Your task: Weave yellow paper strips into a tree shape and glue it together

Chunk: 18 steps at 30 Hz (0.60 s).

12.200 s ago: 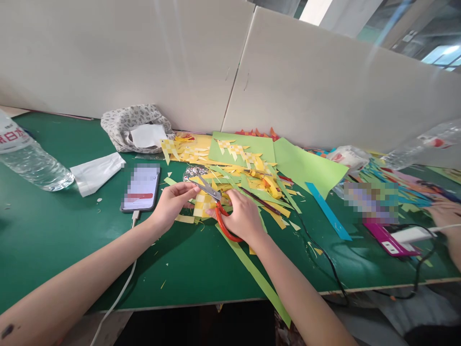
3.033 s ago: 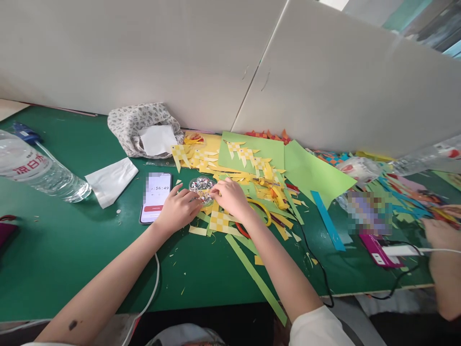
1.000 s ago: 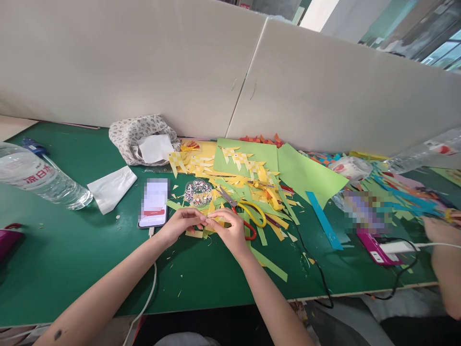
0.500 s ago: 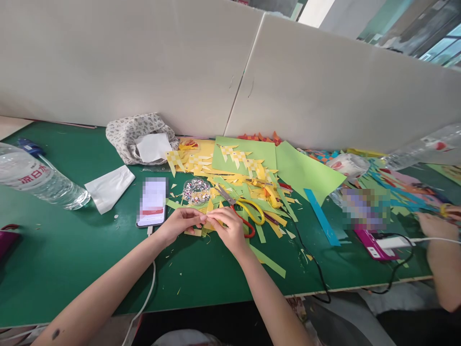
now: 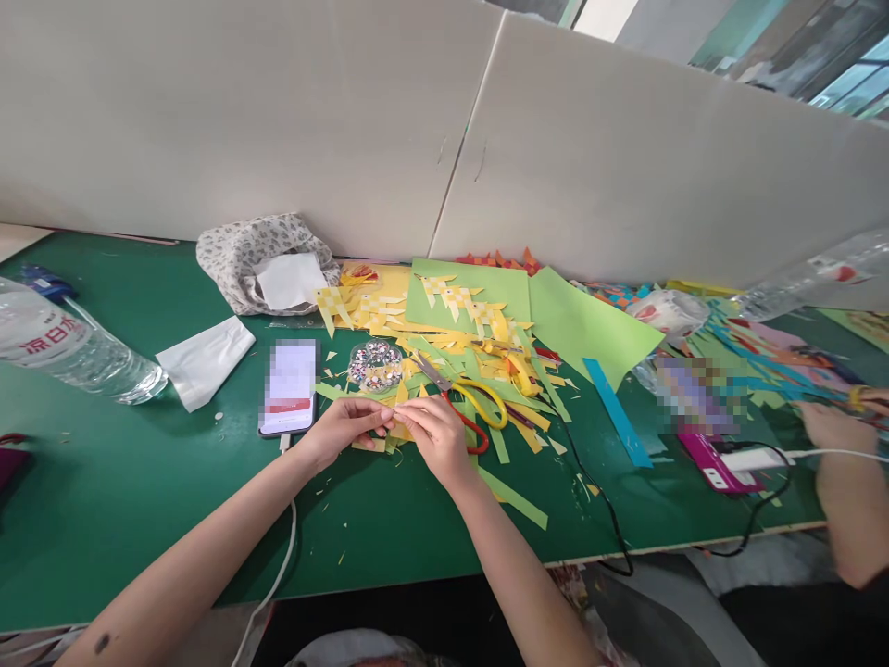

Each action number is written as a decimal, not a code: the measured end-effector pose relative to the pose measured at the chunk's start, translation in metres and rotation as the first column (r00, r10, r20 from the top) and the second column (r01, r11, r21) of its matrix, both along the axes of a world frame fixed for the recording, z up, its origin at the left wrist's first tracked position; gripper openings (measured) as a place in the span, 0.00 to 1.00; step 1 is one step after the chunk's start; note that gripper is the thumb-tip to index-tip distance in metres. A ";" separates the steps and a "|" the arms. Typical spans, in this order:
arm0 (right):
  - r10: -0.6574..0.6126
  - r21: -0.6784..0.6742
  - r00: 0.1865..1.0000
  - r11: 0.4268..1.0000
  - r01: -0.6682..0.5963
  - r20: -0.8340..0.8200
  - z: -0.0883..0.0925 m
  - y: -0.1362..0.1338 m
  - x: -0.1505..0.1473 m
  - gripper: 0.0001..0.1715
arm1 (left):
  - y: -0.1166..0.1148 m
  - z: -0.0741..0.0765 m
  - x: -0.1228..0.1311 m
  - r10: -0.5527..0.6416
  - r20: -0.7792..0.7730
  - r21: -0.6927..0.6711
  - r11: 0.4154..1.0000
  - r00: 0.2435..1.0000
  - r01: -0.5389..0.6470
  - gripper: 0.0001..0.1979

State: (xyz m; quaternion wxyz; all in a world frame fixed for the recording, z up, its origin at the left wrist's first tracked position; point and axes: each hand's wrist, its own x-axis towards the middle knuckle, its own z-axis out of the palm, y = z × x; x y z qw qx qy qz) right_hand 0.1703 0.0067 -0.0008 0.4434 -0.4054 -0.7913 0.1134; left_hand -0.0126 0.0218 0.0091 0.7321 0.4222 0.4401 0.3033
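Note:
My left hand point(image 5: 351, 426) and my right hand point(image 5: 436, 431) meet fingertip to fingertip over a heap of yellow and green paper strips point(image 5: 389, 440). Both are closed in a pinch, and whatever lies between the fingers is too small to make out. Just right of my right hand lie scissors point(image 5: 479, 403) with red and yellow handles. Behind my hands is a round clear case point(image 5: 375, 366) of small googly eyes. Woven yellow paper fish point(image 5: 455, 301) rest on a green paper sheet point(image 5: 423, 273) farther back.
A phone point(image 5: 290, 384) on a white cable lies to the left, with a folded tissue point(image 5: 206, 361) and a water bottle point(image 5: 76, 347) beyond. A blue strip point(image 5: 617, 412) and a magenta power bank point(image 5: 719, 463) lie right. Another person's hand point(image 5: 837, 431) works at the far right.
The whole view has shifted slightly. My hands keep the same pinch at the same place over the paper heap.

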 end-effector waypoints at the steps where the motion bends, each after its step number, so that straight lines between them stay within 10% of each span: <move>1: 0.002 -0.001 1.000 1.000 -0.002 0.014 -0.001 0.000 0.000 0.13 | 0.000 0.000 0.000 0.001 -0.008 0.003 1.000 1.000 -0.001 0.17; 18: -0.069 -0.351 0.951 0.935 -0.044 -0.302 0.010 0.000 -0.006 0.06 | -0.008 0.005 0.005 -0.005 -0.036 0.096 0.995 0.999 0.009 0.17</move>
